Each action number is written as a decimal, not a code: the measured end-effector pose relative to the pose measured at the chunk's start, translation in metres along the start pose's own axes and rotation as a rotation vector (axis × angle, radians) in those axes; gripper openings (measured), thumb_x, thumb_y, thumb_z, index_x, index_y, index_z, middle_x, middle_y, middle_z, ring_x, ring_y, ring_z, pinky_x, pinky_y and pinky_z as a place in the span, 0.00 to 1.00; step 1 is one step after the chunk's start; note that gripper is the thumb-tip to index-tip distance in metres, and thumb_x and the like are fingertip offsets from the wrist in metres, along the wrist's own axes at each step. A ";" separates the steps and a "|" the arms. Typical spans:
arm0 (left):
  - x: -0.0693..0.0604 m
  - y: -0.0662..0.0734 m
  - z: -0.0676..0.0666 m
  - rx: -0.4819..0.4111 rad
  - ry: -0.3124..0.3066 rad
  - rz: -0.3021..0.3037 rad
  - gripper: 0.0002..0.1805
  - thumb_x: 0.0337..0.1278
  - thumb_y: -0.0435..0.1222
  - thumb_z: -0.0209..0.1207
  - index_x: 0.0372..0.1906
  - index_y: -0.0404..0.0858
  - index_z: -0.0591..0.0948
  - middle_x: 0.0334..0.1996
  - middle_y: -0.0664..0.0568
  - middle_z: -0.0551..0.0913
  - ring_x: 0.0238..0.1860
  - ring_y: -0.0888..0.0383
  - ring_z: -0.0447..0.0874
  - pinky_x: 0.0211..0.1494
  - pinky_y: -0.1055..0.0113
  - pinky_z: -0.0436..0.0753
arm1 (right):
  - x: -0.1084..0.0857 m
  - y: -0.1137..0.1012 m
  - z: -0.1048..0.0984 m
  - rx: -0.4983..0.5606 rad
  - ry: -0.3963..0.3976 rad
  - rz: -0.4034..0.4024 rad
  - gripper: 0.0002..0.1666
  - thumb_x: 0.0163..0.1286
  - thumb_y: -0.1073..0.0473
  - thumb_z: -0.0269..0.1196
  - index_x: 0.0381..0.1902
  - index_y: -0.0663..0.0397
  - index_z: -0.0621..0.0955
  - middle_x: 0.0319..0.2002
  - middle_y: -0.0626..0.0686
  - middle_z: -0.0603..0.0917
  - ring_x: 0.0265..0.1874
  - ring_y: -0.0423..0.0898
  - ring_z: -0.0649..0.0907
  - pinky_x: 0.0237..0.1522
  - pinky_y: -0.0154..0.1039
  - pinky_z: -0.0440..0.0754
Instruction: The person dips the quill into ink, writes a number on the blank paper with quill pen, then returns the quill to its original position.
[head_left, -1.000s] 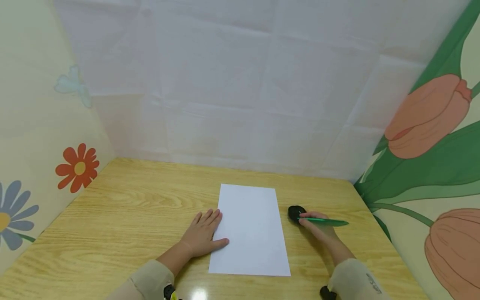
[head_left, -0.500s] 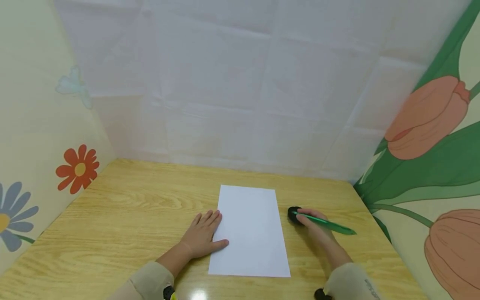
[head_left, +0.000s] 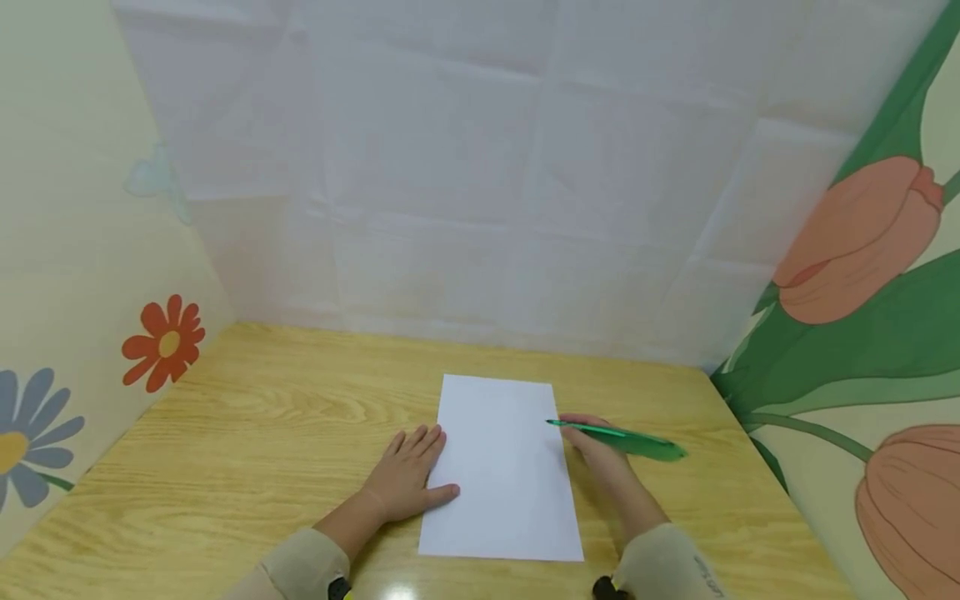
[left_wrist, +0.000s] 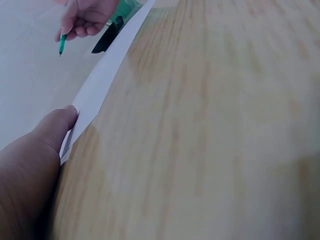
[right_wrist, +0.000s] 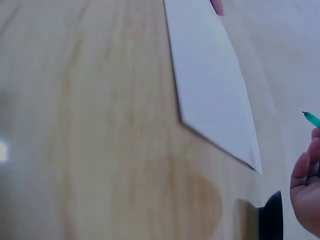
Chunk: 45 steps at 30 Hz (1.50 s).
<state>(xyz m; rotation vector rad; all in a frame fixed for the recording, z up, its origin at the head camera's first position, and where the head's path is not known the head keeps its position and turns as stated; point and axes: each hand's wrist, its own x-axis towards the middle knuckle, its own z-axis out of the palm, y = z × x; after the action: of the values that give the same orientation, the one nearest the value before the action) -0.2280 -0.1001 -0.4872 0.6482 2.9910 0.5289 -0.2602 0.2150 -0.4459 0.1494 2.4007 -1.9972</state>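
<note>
A white sheet of paper (head_left: 501, 475) lies flat on the wooden table. My left hand (head_left: 402, 477) rests on its left edge, fingers straight and thumb on the sheet. Beyond the paper's right edge, my right hand (head_left: 603, 463) pinches a green pen (head_left: 637, 442) with a broad, leaf-like tail. The dark pen tip (right_wrist: 304, 113) points left, above the paper's right edge in the head view. A black object (right_wrist: 270, 217) stands on the table near the right hand; it also shows in the left wrist view (left_wrist: 107, 37). In the head view the right hand hides it.
The wood-grain table (head_left: 300, 392) stretches out on both sides of the paper. Behind it hangs a creased white sheet (head_left: 450, 183). Walls with painted flowers (head_left: 168, 343) and tulips (head_left: 858, 237) close in the left and right.
My right hand has moved left with the pen, away from where the black object was visible, to the paper's right edge. The left hand has stayed on the paper.
</note>
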 end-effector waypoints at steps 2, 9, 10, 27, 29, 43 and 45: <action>0.000 0.000 0.000 0.000 -0.001 0.000 0.50 0.60 0.65 0.51 0.75 0.34 0.58 0.77 0.45 0.56 0.79 0.45 0.49 0.79 0.43 0.45 | 0.000 0.000 0.003 0.002 -0.012 0.002 0.23 0.64 0.62 0.66 0.56 0.66 0.80 0.42 0.44 0.86 0.39 0.35 0.78 0.42 0.30 0.78; -0.001 0.001 -0.003 0.007 -0.004 -0.001 0.50 0.60 0.66 0.50 0.75 0.34 0.59 0.77 0.45 0.57 0.78 0.45 0.50 0.79 0.43 0.46 | 0.006 0.000 0.014 -0.037 0.006 -0.013 0.21 0.63 0.58 0.68 0.52 0.62 0.83 0.37 0.43 0.86 0.36 0.38 0.80 0.42 0.34 0.79; -0.001 0.000 -0.002 0.006 -0.005 -0.001 0.50 0.60 0.66 0.50 0.75 0.34 0.59 0.77 0.45 0.57 0.78 0.45 0.50 0.79 0.43 0.46 | 0.008 0.001 0.016 -0.045 0.010 -0.017 0.21 0.62 0.58 0.68 0.51 0.62 0.83 0.34 0.42 0.86 0.35 0.39 0.79 0.41 0.34 0.78; 0.000 -0.001 0.001 0.015 -0.013 0.001 0.51 0.60 0.67 0.49 0.76 0.35 0.58 0.78 0.46 0.55 0.79 0.46 0.49 0.79 0.43 0.45 | 0.029 -0.004 0.045 -0.131 -0.012 0.023 0.17 0.62 0.57 0.67 0.48 0.58 0.84 0.33 0.43 0.85 0.33 0.41 0.77 0.38 0.33 0.74; -0.001 0.000 0.000 0.015 -0.015 0.004 0.51 0.60 0.67 0.49 0.76 0.35 0.58 0.78 0.46 0.55 0.79 0.45 0.49 0.79 0.43 0.45 | 0.033 -0.005 0.048 -0.158 -0.011 0.038 0.17 0.62 0.57 0.67 0.47 0.58 0.85 0.33 0.45 0.85 0.33 0.42 0.77 0.37 0.33 0.74; 0.000 0.000 0.003 -0.002 -0.014 -0.003 0.52 0.58 0.68 0.50 0.76 0.35 0.58 0.78 0.45 0.55 0.79 0.45 0.49 0.79 0.43 0.45 | 0.042 -0.007 0.055 -0.119 0.015 0.105 0.17 0.62 0.58 0.66 0.48 0.58 0.84 0.26 0.45 0.80 0.28 0.42 0.75 0.33 0.33 0.73; 0.000 0.000 0.003 0.002 -0.011 -0.008 0.51 0.58 0.67 0.51 0.76 0.35 0.58 0.78 0.45 0.55 0.79 0.45 0.49 0.80 0.44 0.45 | 0.042 -0.009 0.057 -0.111 0.018 0.103 0.17 0.62 0.58 0.66 0.48 0.58 0.84 0.27 0.45 0.81 0.28 0.42 0.76 0.33 0.33 0.73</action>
<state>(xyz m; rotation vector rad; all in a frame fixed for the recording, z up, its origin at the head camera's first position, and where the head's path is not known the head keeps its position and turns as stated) -0.2280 -0.0996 -0.4900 0.6366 2.9827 0.5197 -0.3057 0.1605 -0.4506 0.2839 2.4534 -1.8228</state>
